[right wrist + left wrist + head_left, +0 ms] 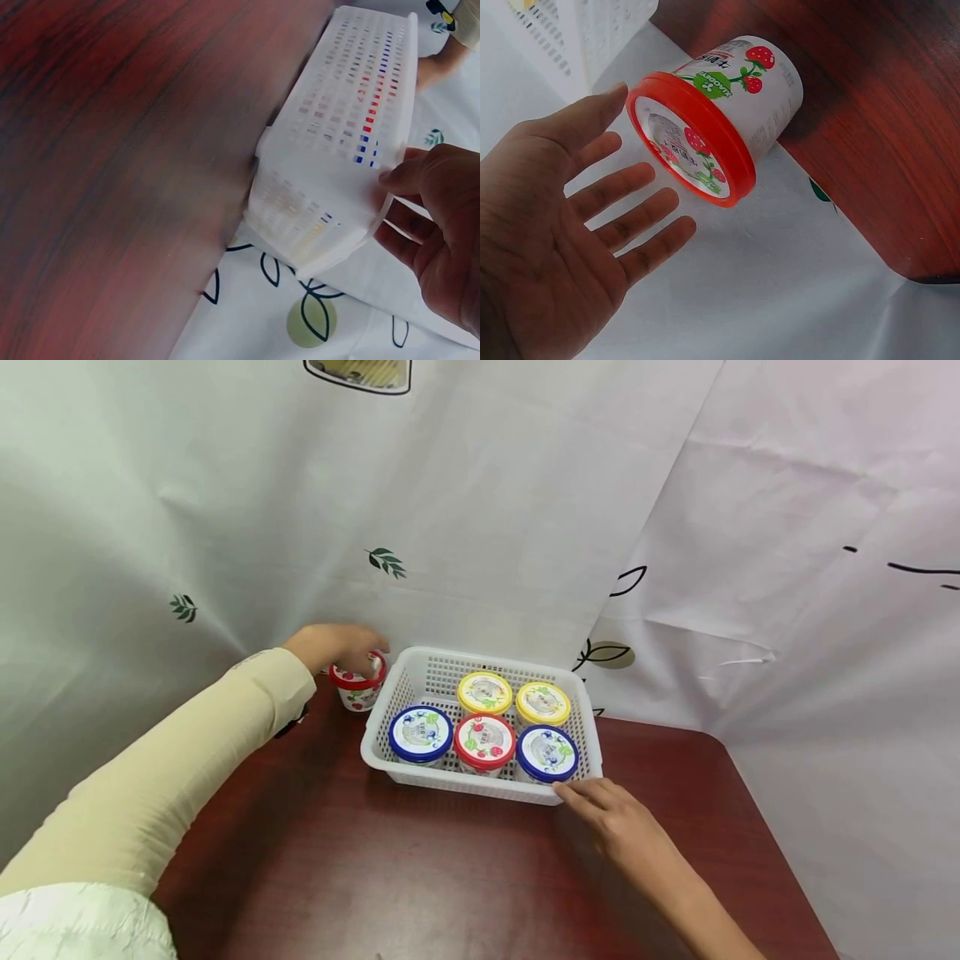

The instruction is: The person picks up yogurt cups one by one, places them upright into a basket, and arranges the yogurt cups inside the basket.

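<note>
My left hand (337, 646) is over a small white tub with a red lid (360, 697) standing left of the basket. In the left wrist view its fingers are spread and loosely bent, with the thumb tip close to the strawberry-printed lid (686, 146); whether it touches cannot be told. My right hand (622, 822) pinches the near right corner of the white plastic basket (465, 787), thumb outside and fingers over the rim. Inside the basket sit two yellow-lidded tubs (484, 693) at the back, and a red-lidded tub (484, 741) between two blue-lidded tubs (421, 734) in front.
The basket stands on a dark red wooden table (420, 877), near its back edge. Behind it hangs a white cloth (480, 527) with leaf prints, which also runs along both sides.
</note>
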Demonstrator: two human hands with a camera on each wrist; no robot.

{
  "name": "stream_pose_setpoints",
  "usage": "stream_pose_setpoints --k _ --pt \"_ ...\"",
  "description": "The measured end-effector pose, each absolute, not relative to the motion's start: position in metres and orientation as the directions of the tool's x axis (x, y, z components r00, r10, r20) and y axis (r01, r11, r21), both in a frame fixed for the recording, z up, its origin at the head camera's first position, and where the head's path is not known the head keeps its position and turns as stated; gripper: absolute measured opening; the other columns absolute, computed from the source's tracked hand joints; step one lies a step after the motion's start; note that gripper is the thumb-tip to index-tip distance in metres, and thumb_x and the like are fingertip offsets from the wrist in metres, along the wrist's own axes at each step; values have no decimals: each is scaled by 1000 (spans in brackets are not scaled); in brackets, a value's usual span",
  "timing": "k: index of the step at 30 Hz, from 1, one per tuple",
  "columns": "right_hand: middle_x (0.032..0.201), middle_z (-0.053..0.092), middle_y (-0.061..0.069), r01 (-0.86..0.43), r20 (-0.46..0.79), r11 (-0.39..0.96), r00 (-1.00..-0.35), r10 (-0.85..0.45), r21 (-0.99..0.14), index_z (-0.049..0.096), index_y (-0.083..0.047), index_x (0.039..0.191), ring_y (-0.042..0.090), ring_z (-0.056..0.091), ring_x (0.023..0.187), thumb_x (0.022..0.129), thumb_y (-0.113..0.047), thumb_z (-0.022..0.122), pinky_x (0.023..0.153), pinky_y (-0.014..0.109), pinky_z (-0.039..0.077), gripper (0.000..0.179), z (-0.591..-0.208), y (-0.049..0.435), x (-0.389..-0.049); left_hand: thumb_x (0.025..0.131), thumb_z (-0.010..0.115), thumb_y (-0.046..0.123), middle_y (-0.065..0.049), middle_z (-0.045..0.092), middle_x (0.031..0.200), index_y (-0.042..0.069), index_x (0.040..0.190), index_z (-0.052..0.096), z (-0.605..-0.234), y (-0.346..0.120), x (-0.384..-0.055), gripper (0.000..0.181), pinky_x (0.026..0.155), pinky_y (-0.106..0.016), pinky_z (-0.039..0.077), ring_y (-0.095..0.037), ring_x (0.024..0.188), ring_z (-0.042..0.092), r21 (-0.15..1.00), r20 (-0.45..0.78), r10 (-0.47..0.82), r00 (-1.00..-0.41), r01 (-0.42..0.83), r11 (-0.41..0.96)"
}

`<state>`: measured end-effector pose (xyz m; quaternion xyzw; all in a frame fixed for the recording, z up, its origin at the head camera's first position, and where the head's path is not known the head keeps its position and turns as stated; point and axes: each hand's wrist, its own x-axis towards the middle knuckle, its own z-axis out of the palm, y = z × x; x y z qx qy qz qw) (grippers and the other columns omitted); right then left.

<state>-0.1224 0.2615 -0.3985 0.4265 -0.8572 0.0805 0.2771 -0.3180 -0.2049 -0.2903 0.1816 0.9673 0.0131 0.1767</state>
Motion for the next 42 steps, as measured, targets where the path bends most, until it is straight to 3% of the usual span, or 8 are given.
stream_pose_setpoints --k 12,28,42 --pt "127 78 5 -770 532 630 -493 -688 99 79 -9 140 25 75 111 66 20 89 95 42 65 80 -398 261 -121 95 87 25 -29 59 154 1 158 55 -303 -215 -326 75 116 -68 56 -47 142 57 48 -381 314 -869 321 946" --pt "126 79 5 -768 536 633 -495 -684 98 80 -9 139 24 76 111 71 19 89 94 41 66 74 -398 260 -121 91 89 24 -27 52 155 8 161 56 -310 -223 -328 80 110 -67 60 -50 140 57 129 -375 301 -877 272 954" --pt "124 78 6 -767 515 638 -517 -684 77 80 -7 138 25 76 112 79 16 83 96 40 65 64 -400 263 -124 83 94 21 -25 56 151 10 146 61 -304 -227 -326 72 110 -66 60 -46 137 55 133 -407 331 -851 303 944"
